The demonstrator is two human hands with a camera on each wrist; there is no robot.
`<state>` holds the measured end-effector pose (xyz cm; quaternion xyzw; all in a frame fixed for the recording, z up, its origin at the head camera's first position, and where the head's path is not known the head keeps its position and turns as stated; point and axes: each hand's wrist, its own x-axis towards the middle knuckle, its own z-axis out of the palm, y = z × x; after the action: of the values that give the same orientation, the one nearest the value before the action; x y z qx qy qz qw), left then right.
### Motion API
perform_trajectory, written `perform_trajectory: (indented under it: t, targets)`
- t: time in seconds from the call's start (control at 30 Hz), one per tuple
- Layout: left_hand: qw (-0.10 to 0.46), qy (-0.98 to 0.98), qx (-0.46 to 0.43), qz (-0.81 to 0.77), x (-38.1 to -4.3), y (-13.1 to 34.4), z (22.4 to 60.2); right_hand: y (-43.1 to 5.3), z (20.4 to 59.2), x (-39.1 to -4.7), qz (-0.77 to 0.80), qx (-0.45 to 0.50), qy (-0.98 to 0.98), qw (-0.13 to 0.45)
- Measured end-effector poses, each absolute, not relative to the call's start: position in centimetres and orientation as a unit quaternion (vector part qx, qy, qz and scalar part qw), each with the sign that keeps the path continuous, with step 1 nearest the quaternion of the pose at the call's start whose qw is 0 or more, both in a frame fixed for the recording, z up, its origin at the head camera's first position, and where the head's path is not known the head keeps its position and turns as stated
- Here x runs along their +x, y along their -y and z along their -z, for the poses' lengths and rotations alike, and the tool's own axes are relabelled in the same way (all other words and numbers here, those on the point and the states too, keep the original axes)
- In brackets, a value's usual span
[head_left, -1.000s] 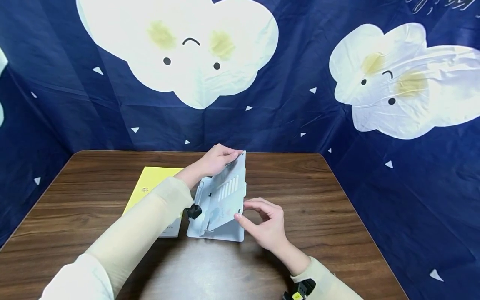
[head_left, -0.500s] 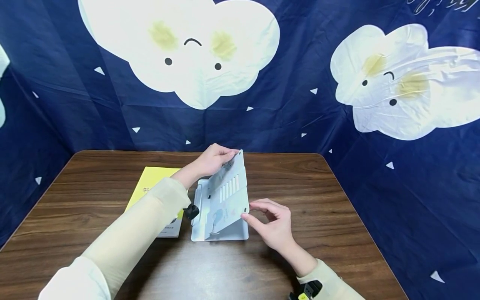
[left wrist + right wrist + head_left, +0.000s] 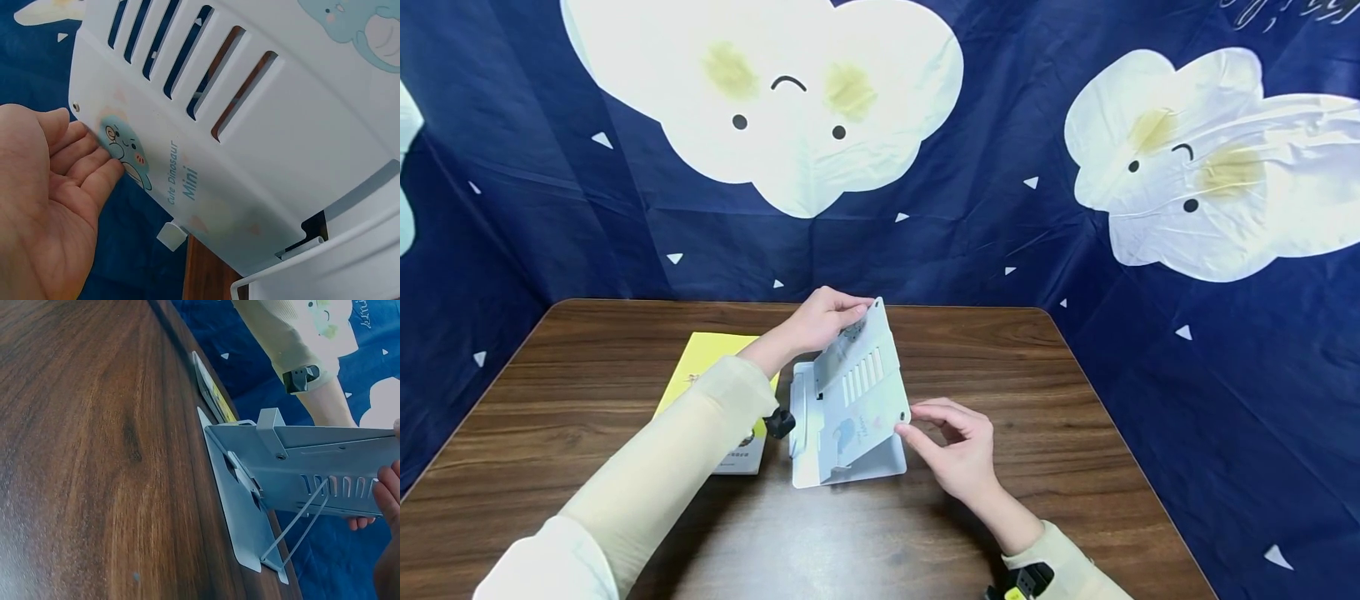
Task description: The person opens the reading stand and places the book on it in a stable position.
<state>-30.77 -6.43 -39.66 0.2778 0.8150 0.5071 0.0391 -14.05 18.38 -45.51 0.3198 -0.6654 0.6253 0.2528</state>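
A pale blue-grey metal book stand (image 3: 861, 392) is propped unfolded, its slotted panel tilted up from a flat base plate (image 3: 801, 467). The panel carries dinosaur prints and "Cute Dinosaur Mini" lettering, seen in the left wrist view. My left hand (image 3: 823, 321) grips the panel's far upper corner; in the left wrist view its fingers (image 3: 100, 172) lie at that edge. At the near upper corner, my right hand (image 3: 955, 446) pinches with thumb and forefinger. From the right wrist view, a thin wire support (image 3: 294, 528) runs between the base and the panel's back.
Left of the stand lies a yellow-and-white book (image 3: 700, 358), partly covered by my left forearm (image 3: 662, 467). Beneath everything is a dark wooden table (image 3: 1037, 400). Behind it hangs a navy cloth (image 3: 985, 242) with cloud prints.
The book stand has shifted right and turned slightly, showing more of its panel front. Both hands keep hold of its corners; the right has moved rightward with it.
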Motion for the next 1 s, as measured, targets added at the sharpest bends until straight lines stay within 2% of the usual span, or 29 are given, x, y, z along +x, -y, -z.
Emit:
perform_trajectory:
  t: [0.53, 1.0]
  targets:
    - [0.049, -0.825, 0.252, -0.504, -31.0, 7.0, 39.9, -19.3, 45.8, -13.9, -0.631, 0.302, 0.661, 0.271]
    - [0.02, -0.851, 0.197, -0.486, -31.1, 7.0, 40.0, -19.7, 45.9, -14.0, -0.624, 0.289, 0.668, 0.284]
